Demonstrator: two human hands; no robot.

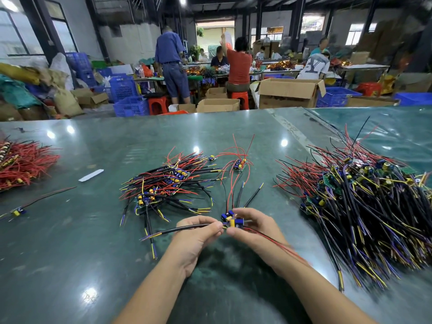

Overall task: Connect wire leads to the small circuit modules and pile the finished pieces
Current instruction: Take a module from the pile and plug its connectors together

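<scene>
Above the green table (pixel 93 230), my right hand (pixel 254 228) grips a small circuit module (pixel 233 221) with blue and yellow parts; red and black leads trail from it over my right wrist. My left hand (pixel 198 232) pinches a black sheathed wire lead (pixel 182 229) right beside the module, its blue and yellow ends pointing left. More thin leads rise from the module toward the far side. A pile of wired modules (pixel 168 183) lies just beyond my hands.
A large heap of modules with black cables (pixel 364 202) fills the right side. A few wired modules (pixel 239 164) sit further back. Red-wire bundles (pixel 21 162) lie far left, with a single module (pixel 17 212) and a white strip (pixel 91 175). People work at benches beyond.
</scene>
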